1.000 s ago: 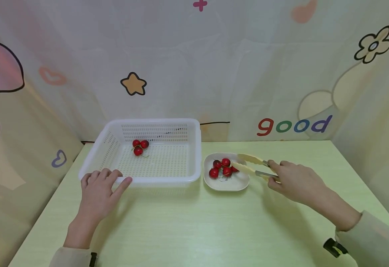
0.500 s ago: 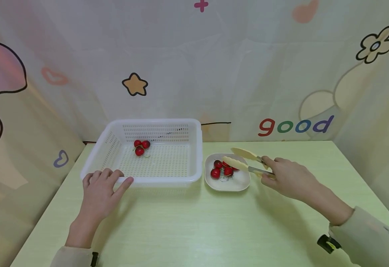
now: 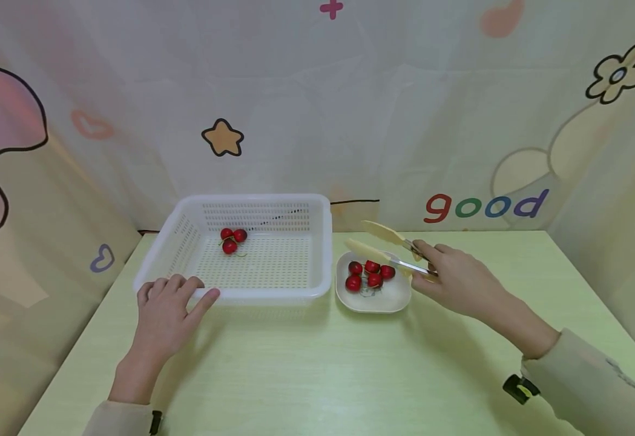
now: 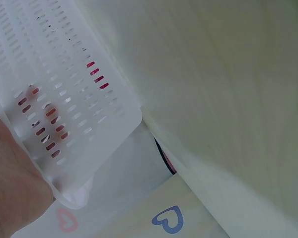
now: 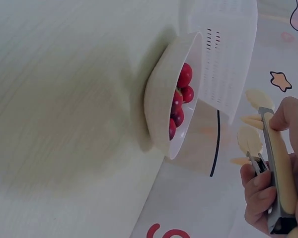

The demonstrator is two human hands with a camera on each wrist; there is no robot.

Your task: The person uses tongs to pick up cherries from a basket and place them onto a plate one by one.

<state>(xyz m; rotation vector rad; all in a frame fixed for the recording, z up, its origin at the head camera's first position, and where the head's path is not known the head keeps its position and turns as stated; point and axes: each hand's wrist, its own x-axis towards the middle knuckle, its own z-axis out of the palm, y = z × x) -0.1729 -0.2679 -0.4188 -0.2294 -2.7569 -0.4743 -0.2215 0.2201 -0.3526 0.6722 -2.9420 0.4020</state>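
Note:
My left hand [image 3: 169,315] grips the near left rim of a white plastic basket [image 3: 273,293]; in the left wrist view its fingers show through the slots. Three red cherries [image 3: 230,247] lie inside, toward the basket's back left. My right hand [image 3: 461,281] holds a pair of tongs [image 3: 408,264] with cream scalloped tips and metal arms. The tips stand apart with nothing between them, over the back edge of a small white dish [image 3: 388,303]. Several cherries [image 3: 353,283] sit in that dish. In the right wrist view, thumb and fingers wrap the tongs' handle [image 5: 278,168].
The dish stands just right of the basket on a pale green table [image 3: 295,369]. A printed curtain [image 3: 306,121] hangs close behind the table's back edge and along both sides.
My right hand has carried the tongs left and slightly up, from over the cherries to the dish's back edge, tips still apart. My left hand has stayed on the basket.

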